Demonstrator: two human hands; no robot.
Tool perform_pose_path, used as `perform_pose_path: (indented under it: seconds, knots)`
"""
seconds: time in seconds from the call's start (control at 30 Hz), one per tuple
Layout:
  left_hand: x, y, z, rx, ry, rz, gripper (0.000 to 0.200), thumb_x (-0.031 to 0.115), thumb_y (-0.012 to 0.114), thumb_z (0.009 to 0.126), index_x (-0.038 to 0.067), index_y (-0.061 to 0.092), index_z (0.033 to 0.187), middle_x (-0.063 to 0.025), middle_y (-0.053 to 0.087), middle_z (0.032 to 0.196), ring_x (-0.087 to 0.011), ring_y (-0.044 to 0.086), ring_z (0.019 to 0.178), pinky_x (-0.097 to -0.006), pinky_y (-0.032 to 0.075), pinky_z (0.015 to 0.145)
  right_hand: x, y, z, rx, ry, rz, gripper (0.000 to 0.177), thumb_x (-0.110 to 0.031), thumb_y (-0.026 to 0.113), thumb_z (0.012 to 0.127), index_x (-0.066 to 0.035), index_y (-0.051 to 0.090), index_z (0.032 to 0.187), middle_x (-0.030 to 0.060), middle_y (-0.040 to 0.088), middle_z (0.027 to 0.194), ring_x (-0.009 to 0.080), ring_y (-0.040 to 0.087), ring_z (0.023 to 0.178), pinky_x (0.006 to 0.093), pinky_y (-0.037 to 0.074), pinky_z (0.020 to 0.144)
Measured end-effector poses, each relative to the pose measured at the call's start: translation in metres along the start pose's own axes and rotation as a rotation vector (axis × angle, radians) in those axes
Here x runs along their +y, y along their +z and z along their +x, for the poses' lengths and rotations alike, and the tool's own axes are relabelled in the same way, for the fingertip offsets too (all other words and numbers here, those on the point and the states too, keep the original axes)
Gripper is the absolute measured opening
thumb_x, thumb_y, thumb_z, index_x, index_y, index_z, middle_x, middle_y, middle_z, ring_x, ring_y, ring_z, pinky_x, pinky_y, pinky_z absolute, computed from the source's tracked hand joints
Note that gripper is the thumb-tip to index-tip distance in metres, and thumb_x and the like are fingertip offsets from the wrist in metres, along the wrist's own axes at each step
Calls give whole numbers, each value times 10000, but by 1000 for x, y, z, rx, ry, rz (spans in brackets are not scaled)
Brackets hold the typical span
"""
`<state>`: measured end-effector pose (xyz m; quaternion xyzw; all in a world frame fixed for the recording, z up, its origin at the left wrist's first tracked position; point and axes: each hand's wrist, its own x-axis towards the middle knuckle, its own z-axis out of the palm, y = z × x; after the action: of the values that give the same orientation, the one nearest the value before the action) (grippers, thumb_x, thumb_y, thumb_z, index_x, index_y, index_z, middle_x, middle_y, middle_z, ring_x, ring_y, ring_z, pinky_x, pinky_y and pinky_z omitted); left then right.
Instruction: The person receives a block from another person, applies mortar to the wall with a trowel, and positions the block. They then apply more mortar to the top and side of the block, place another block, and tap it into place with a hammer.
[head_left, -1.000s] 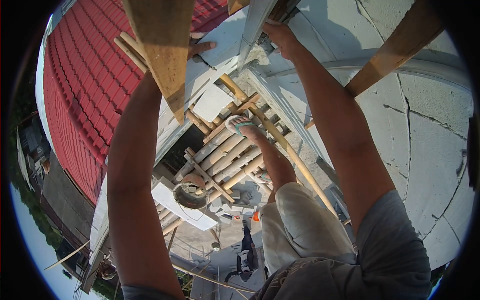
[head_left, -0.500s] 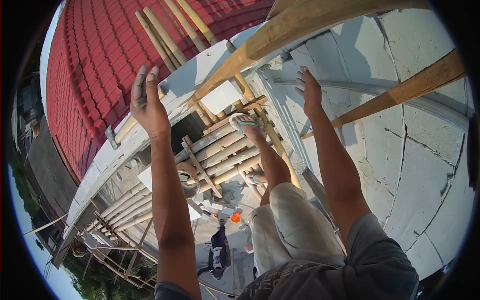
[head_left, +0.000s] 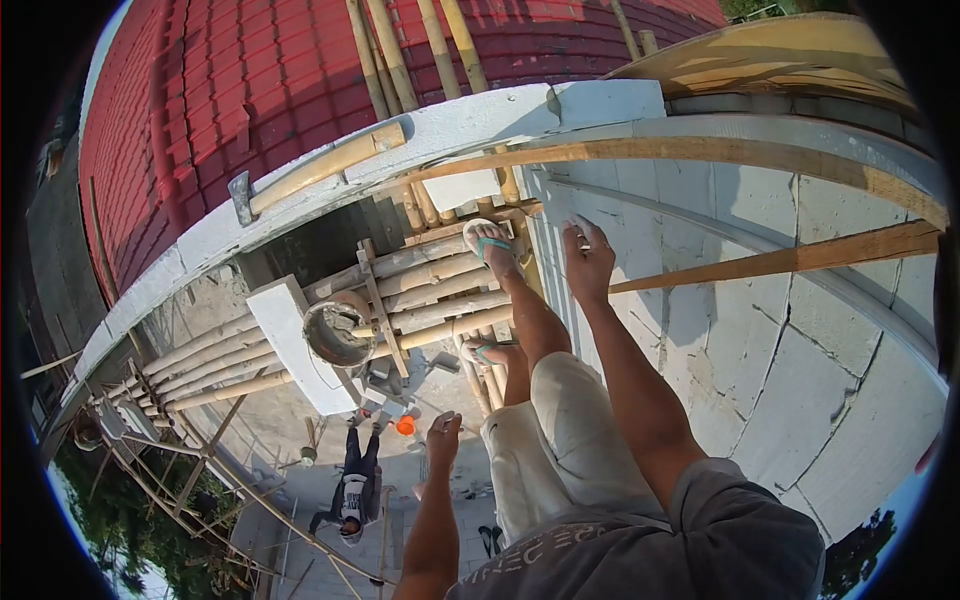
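My left hand hangs low beside my left leg, its fingers curled in and nothing seen in them. My right hand is raised near the light block wall, fingers bent but apart, holding nothing. A hammer with a thick wooden handle lies along the top of the white block wall. On the bamboo platform sits a bucket with grey mortar in it, next to a long white block. My sandalled feet stand on the poles.
Wooden planks slant in front of the wall at right. Red roof tiles and bamboo poles lie beyond the wall. Well below, another person stands near an orange bucket. The platform has gaps between its poles.
My left hand has dropped from above the wall to beside my leg, its fingers curling. My right hand has lowered slightly and moved left. The view has turned, showing more of the hammer and bucket.
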<state>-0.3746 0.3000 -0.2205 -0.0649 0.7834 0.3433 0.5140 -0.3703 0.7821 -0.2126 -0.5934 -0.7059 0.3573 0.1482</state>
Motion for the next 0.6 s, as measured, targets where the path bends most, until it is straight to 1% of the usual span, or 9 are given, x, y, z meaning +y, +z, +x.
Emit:
perform_pose_path:
  seconds: [0.07, 0.1, 0.17, 0.3, 0.37, 0.4, 0.43, 0.47, 0.6]
  knots:
    - [-2, 20, -27, -15, -297, -172, 336, 205, 684, 909, -36, 675, 1142, -126, 724, 992, -168, 702, 846, -304, 570, 745, -24, -4, 27, -13, -108, -37, 337, -236, 655, 952, -22, 681, 1211, 123, 718, 1070, 141, 647, 850, 282, 517, 773]
    - [-1, 31, -33, -7, -317, -193, 336, 205, 684, 909, -36, 675, 1142, -126, 724, 992, -168, 702, 846, -304, 570, 745, -31, -6, 41, -35, -178, -12, 328, -231, 656, 955, -23, 682, 1207, 112, 722, 1048, 125, 637, 835, 272, 512, 764]
    - [-1, 41, -46, -52, -198, -247, 324, 204, 670, 916, -35, 677, 1134, -120, 723, 994, -161, 698, 861, -301, 571, 751, -39, -7, 37, -99, -243, 20, 320, -227, 657, 957, -24, 684, 1203, 100, 725, 1026, 109, 627, 821, 262, 508, 754]
    - [12, 69, -17, -11, -142, -247, 359, 240, 624, 954, 3, 637, 1224, -91, 716, 1022, -150, 683, 896, -287, 524, 763, -17, -17, 34, -273, -138, -5, 331, -252, 651, 966, -25, 679, 1206, 54, 726, 937, 83, 607, 775, 248, 493, 724]
    - [53, 72, -3, -12, -190, -346, 383, 245, 609, 964, 18, 604, 1272, -84, 703, 1069, -159, 673, 938, -282, 497, 804, -7, -8, 15, -396, 62, -38, 355, -262, 656, 954, -21, 674, 1215, 59, 721, 952, 92, 613, 792, 260, 494, 715]
    - [69, 72, -2, 7, -222, -751, 383, 250, 598, 974, 22, 593, 1283, -88, 691, 1103, -170, 666, 962, -289, 494, 842, -4, -6, 1, -479, 61, -44, 355, -262, 656, 954, -21, 674, 1215, 59, 721, 952, 92, 613, 792, 260, 494, 715]
    - [116, 61, -4, 26, -242, -664, 374, 257, 593, 982, 22, 598, 1274, -85, 691, 1089, -165, 665, 953, -302, 498, 860, -2, -4, -8, -575, 109, -112, 356, -273, 654, 937, -36, 679, 1202, 83, 717, 895, 140, 649, 769, 295, 512, 725]
    - [111, 67, 6, 59, -226, -722, 388, 269, 596, 985, 13, 595, 1277, -86, 691, 1076, -170, 668, 947, -307, 506, 871, -4, 0, -15, -654, 145, -182, 357, -284, 651, 920, -51, 685, 1188, 107, 712, 837, 188, 684, 747, 330, 530, 735]
    - [111, 73, 16, 117, -196, -808, 399, 268, 595, 985, 2, 593, 1283, -83, 690, 1064, -174, 672, 939, -303, 514, 865, 18, 27, -51, -904, 125, -258, 400, -329, 653, 893, -60, 694, 1186, 130, 721, 886, 193, 683, 743, 330, 529, 758]
